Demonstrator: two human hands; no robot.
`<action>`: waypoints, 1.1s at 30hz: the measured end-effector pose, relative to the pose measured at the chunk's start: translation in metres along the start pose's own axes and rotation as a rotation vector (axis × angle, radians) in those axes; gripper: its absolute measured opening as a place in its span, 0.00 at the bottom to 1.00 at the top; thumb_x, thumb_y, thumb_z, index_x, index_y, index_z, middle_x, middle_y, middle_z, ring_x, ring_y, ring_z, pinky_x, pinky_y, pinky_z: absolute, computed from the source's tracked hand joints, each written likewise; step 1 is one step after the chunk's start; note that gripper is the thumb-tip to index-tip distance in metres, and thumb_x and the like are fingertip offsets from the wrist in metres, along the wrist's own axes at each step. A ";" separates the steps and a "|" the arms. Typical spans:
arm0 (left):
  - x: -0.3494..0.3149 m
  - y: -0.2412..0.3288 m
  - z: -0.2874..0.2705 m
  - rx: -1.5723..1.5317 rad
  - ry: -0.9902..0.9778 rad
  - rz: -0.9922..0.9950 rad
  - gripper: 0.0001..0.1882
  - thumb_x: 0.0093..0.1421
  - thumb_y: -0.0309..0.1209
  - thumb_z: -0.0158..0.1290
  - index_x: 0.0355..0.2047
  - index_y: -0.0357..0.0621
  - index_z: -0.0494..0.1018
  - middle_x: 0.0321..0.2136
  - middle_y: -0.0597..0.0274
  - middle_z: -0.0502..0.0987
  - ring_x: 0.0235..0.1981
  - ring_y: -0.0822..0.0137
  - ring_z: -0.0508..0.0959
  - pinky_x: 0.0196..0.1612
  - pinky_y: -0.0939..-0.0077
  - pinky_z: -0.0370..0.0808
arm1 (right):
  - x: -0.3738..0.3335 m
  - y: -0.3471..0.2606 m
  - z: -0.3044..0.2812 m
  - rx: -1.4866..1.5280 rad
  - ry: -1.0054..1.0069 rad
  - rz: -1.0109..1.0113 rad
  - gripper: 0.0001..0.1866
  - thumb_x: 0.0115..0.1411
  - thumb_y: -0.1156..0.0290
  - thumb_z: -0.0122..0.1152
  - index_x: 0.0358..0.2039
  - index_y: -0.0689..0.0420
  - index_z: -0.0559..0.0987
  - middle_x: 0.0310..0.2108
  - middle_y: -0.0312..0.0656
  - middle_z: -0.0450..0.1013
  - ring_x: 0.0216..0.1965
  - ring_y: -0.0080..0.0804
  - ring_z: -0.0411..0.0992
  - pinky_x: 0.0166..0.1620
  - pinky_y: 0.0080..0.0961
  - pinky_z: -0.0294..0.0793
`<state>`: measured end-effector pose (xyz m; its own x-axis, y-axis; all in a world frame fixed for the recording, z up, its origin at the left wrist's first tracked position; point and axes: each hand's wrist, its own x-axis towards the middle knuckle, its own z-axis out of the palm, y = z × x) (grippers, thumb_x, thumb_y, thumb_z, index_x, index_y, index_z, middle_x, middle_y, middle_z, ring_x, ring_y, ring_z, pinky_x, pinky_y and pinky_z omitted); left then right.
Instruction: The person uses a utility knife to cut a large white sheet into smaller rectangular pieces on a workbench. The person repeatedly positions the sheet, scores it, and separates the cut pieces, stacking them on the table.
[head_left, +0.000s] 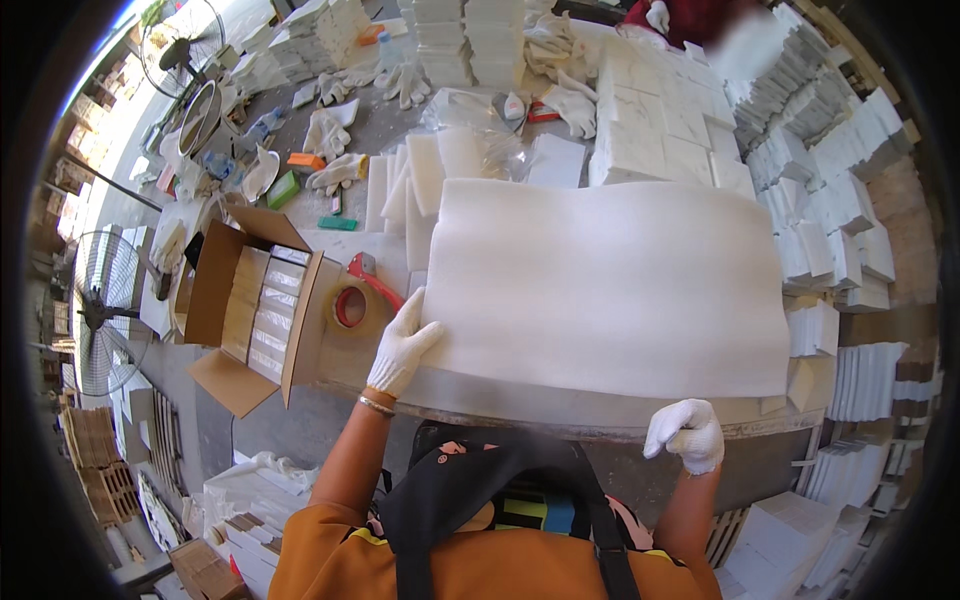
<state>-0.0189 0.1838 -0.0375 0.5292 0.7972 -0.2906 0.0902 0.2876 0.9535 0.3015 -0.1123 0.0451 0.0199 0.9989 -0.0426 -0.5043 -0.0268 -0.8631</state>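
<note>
A large white foam sheet [610, 290] lies over the worktable, its surface gently waved. My left hand [402, 348], in a white knit glove, is at the sheet's lower left corner, thumb and index finger apart and touching its edge. Off the sheet's lower right edge, my right hand [688, 437] is gloved too, with its fingers curled in and nothing visible in them. A red tape dispenser [362, 268] with a tape roll [350, 307] sits left of my left hand. Further left stands an open cardboard box [215, 290] holding a row of plastic-wrapped packs [275, 315].
Smaller foam pieces [425, 170] lie behind the sheet's left end. Stacked white marble-look tiles [645, 120] stand behind and along the right. Gloves [405, 85], a green box [283, 190] and an orange box [306, 160] are scattered at the back left. Fans [95, 310] stand far left.
</note>
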 end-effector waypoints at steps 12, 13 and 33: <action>-0.060 -0.056 -0.012 0.519 -0.026 -0.039 0.40 0.56 0.38 0.55 0.66 0.36 0.54 0.54 0.38 0.71 0.53 0.55 0.74 0.55 0.71 0.68 | 0.098 0.075 -0.024 -0.700 0.417 0.563 0.09 0.60 0.68 0.61 0.37 0.60 0.78 0.29 0.34 0.76 0.28 0.18 0.69 0.33 0.18 0.68; -0.063 -0.060 -0.015 0.536 -0.022 0.018 0.40 0.55 0.38 0.55 0.66 0.38 0.55 0.51 0.37 0.73 0.50 0.52 0.76 0.53 0.69 0.70 | 0.098 0.076 -0.023 -0.696 0.438 0.589 0.10 0.60 0.67 0.62 0.37 0.60 0.78 0.28 0.33 0.75 0.28 0.17 0.67 0.33 0.17 0.67; -0.072 -0.084 -0.033 1.056 0.074 0.664 0.24 0.47 0.36 0.63 0.47 0.53 0.74 0.54 0.64 0.72 0.54 0.56 0.71 0.51 0.59 0.70 | 0.170 0.113 0.023 -0.770 0.195 0.703 0.07 0.62 0.69 0.60 0.38 0.57 0.77 0.25 0.34 0.73 0.25 0.18 0.73 0.27 0.17 0.71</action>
<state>-0.0928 0.1201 -0.0996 0.6863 0.6629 0.2994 0.4745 -0.7200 0.5064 0.2279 0.0551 -0.0480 0.1094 0.7279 -0.6769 0.2254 -0.6814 -0.6963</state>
